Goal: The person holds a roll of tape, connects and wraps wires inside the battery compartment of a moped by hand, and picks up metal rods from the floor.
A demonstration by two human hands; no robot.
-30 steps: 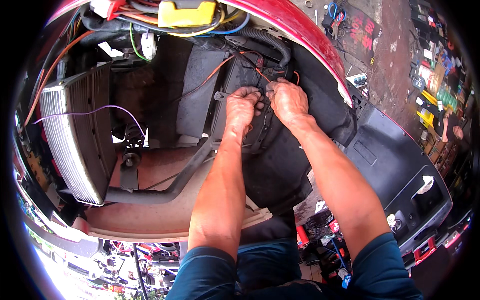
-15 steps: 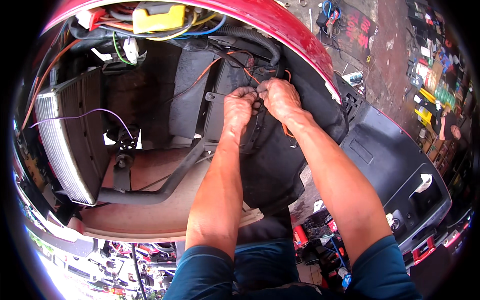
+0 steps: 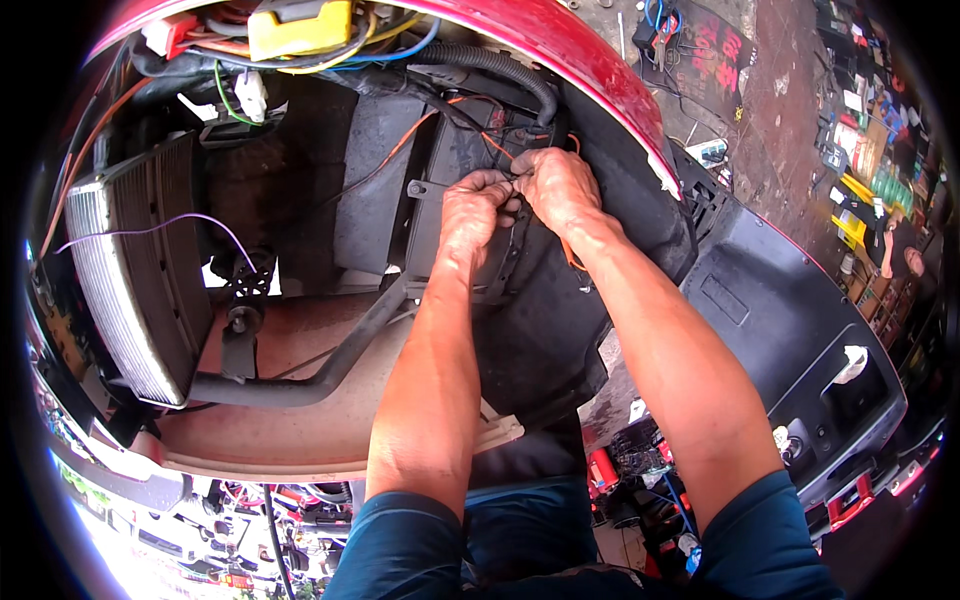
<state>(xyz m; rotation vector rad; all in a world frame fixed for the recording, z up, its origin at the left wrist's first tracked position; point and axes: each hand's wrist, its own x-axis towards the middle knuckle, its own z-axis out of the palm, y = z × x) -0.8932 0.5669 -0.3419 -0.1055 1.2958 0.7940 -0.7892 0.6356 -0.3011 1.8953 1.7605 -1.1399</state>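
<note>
My left hand point(image 3: 474, 212) and my right hand point(image 3: 560, 192) meet fingertip to fingertip inside the open body of a red vehicle. Both are closed in a pinch on a thin wire, most of it hidden by the fingers. An orange wire point(image 3: 495, 146) runs down to the fingertips from above. More of the same orange wire point(image 3: 572, 256) hangs below my right wrist. Just beneath my left hand lies a dark box point(image 3: 428, 222) with a small metal tab point(image 3: 420, 190) on its edge. A black plastic liner point(image 3: 545, 345) sits under my forearms.
A finned radiator point(image 3: 130, 285) stands at the left, with a loose purple wire point(image 3: 195, 216) by it. Bundled wires and a yellow connector point(image 3: 300, 32) run under the red body edge point(image 3: 590, 75). A dark door panel point(image 3: 770, 300) is at the right. Tools and parts litter the floor.
The view has shifted slightly, so the vehicle parts sit a little farther left. My left hand has turned a bit and its fingers have shifted; both hands keep their pinch together.
</note>
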